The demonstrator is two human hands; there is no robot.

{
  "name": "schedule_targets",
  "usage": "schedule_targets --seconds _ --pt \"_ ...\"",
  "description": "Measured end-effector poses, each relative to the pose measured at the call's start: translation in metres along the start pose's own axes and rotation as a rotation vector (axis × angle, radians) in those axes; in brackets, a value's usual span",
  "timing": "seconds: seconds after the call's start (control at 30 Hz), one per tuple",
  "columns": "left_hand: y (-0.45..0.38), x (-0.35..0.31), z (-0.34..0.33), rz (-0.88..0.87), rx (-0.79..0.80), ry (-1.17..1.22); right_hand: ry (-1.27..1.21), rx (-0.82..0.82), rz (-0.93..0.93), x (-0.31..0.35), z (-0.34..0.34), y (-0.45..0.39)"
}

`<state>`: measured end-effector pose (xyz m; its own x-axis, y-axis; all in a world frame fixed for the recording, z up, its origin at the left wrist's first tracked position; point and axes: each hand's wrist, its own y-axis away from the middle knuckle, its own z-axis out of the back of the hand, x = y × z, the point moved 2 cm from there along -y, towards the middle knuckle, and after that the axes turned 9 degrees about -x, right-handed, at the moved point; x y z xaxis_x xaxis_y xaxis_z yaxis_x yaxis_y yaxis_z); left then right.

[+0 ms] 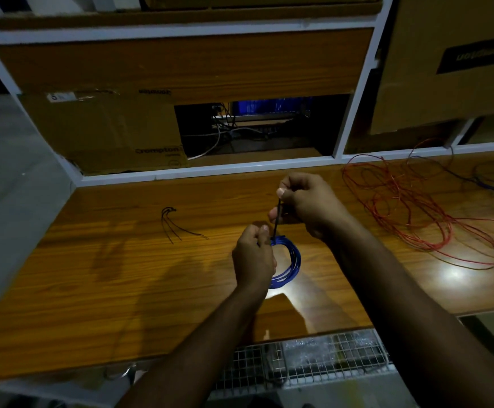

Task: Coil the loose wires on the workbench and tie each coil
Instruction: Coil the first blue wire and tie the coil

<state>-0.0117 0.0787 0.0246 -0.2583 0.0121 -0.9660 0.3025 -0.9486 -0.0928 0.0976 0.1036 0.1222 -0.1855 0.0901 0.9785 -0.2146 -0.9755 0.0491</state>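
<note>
Shelving frame (354, 92): white, standing along the far edge of the counter (122, 275).
Far-left box (113, 134): brown cardboard printed "Crompton", set in the lower shelf bay.
Far-right box (451, 63): larger cardboard carton with a dark label, its print upside down.
Middle opening (257, 128): dark recess behind the shelf, holding tangled white and black cables and a blue glow.
Mesh tray (313, 360): white wire grid under the counter's near edge.

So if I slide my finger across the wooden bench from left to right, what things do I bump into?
Spare black ties → left hand holding the blue wire coil → right hand pulling a black tie → loose red wire → dark purple wire.
</note>
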Motion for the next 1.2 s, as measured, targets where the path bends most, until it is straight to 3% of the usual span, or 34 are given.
schedule_targets --seconds 0.13,0.23,0.3,0.4,0.57,0.73,0.83,1.03,1.2 --pt "-0.008 0.001 -0.001 0.181 0.123 0.137 -0.122 0.042 0.030 -0.009 0.013 -0.007" --pt "-0.017 0.002 -0.002 0.382 0.192 0.276 0.240 0.129 0.086 -0.032 0.032 -0.010" --pt "-0.026 0.005 -0.006 0.473 0.201 0.355 0.448 0.308 -0.025 -0.059 0.043 -0.006" --pt "-0.037 0.009 -0.017 0.547 0.221 0.399 0.208 0.466 -0.166 -0.092 0.050 0.005" --pt "-0.046 0.010 -0.041 0.667 0.316 0.570 -0.213 0.321 -0.277 -0.118 0.054 -0.009" --pt "-0.042 0.025 -0.061 0.596 0.353 0.420 -0.372 0.171 -0.447 -0.134 0.060 -0.038" --pt "-0.050 0.024 -0.081 0.526 0.342 0.325 -0.304 0.123 -0.462 -0.145 0.065 -0.060" --pt "-0.074 0.025 -0.120 0.581 0.243 0.295 -0.219 0.108 -0.380 -0.163 0.078 -0.092" --pt "-0.083 0.036 -0.132 0.542 0.234 0.200 0.191 -0.083 -0.163 -0.166 0.095 -0.124"
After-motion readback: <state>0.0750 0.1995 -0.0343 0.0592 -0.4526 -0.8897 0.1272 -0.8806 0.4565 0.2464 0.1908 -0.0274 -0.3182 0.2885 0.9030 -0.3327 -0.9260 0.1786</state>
